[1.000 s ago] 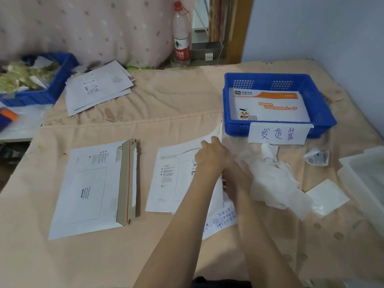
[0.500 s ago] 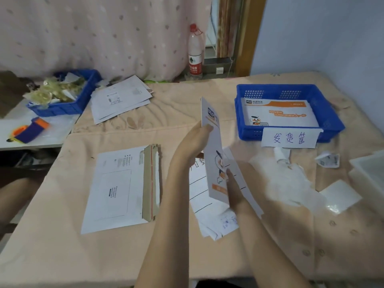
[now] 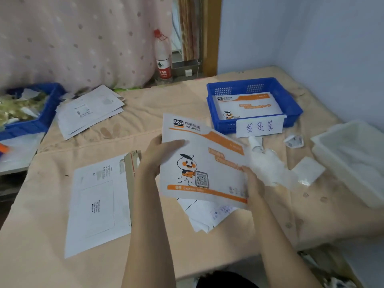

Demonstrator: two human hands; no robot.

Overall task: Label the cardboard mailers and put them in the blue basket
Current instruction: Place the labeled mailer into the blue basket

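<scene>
Both hands hold a white and orange cardboard mailer (image 3: 204,161) printed side up above the table's middle. My left hand (image 3: 154,156) grips its left edge with the thumb on top. At the mailer's lower right corner my right hand (image 3: 252,183) grips the edge. The blue basket (image 3: 295,102) stands at the back right with a paper sign on its front and one like mailer (image 3: 249,106) lying inside. Another mailer (image 3: 97,202) lies plain side up on the table to the left, its flap open.
Loose papers (image 3: 207,217) lie under the held mailer. A stack of mailers (image 3: 89,111) sits at the back left beside a second blue bin (image 3: 46,115). White backing scraps (image 3: 270,165) and a white tray (image 3: 353,154) are on the right. A bottle (image 3: 163,59) stands behind.
The mailer was lifted off the table, stood on edge, and has now turned over so its printed side faces up, held by both hands.
</scene>
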